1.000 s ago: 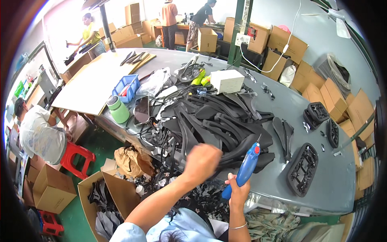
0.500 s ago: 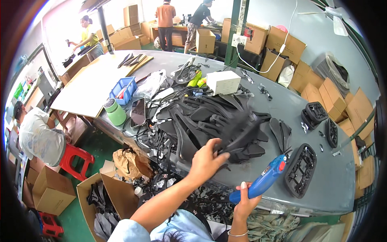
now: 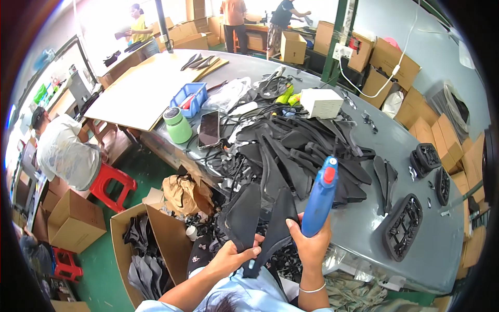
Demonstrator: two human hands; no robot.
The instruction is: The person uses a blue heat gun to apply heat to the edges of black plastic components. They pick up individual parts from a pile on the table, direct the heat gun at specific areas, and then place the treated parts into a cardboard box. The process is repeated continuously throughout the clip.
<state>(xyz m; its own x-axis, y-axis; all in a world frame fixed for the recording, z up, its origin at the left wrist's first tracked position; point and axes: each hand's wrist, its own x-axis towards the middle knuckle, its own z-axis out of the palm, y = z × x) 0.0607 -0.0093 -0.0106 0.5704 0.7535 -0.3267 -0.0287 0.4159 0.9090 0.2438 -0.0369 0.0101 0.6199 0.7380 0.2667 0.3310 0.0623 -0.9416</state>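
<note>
So, far left there's a person in a pale T-shirt (image 3: 67,151), and just below them a cardboard box (image 3: 78,221) with print on its side that's way too tiny to read. A red stool (image 3: 112,187) is under that person. Next over, an open carton (image 3: 174,244) holds dark flat pieces (image 3: 148,275) that hide its bottom. A green bottle (image 3: 178,127) and a dark-screened phone (image 3: 209,129) sit on the gray tabletop (image 3: 358,223).

Then the left hand (image 3: 231,260), pinched on a black two-lobed piece (image 3: 241,216) close to where the lobes join, just over the person's lap (some fingers are behind it, so I can't vouch for the whole grip). Beyond that, a heap of black parts (image 3: 301,156) overlaps so much that single ones are hard to pick out. The right hand (image 3: 314,242) is wrapped around a blue tool (image 3: 320,200) with a red button; its thumb is by the right lobe, can't tell if touching. The tool's tip is tough to make out. Past it stands a white box (image 3: 323,103), then a black oval frame (image 3: 403,227) farther right.
</note>
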